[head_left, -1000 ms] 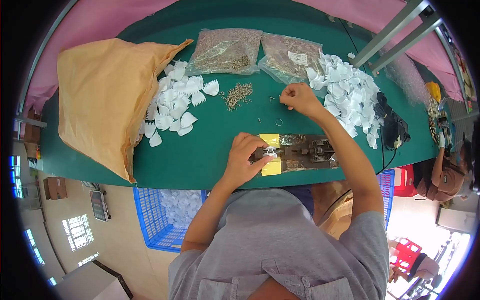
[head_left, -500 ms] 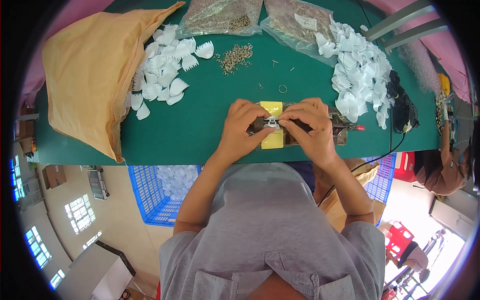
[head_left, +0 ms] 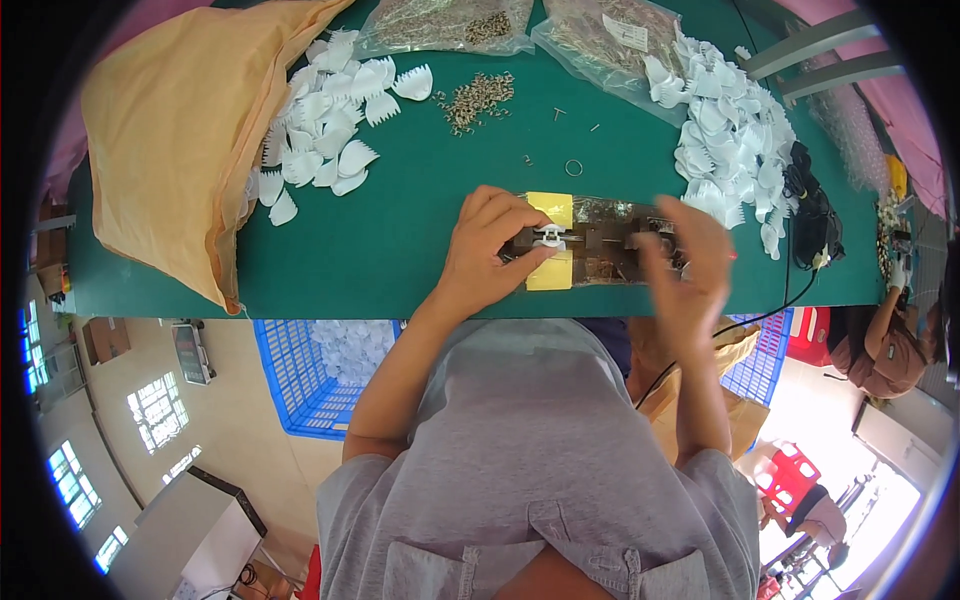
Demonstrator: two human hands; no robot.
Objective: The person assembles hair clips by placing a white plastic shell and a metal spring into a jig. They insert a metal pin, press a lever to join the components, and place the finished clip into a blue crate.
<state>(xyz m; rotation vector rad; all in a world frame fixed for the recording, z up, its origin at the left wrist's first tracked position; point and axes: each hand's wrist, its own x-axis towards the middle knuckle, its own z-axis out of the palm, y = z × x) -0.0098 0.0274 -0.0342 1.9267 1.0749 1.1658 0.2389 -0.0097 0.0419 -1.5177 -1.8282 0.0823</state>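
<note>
A small white plastic clip (head_left: 551, 236) sits on a dark flat jig (head_left: 607, 222) with yellow pads (head_left: 550, 271) at its left part. My left hand (head_left: 482, 250) lies over the jig's left end, its thumb and fingertips closed on the clip from the left. Over the jig's right end is my right hand (head_left: 692, 262), smeared by motion, its thumb and fingers apart and nothing visible between them. A red tip (head_left: 733, 256) shows just beyond it. What lies under my right palm is hidden.
White toothed plastic pieces lie in heaps at left (head_left: 330, 125) and right (head_left: 728, 130). Behind are small metal clips (head_left: 475, 103), a ring (head_left: 573, 168) and clear bags (head_left: 610, 40). A paper sack (head_left: 170, 150) stands left; black cables (head_left: 815, 215) lie right. A blue crate (head_left: 300, 400) is below the table edge.
My right hand has left the white clip and moved right, over the far end of the jig. My left hand stays at the clip. The whole view has shifted slightly.
</note>
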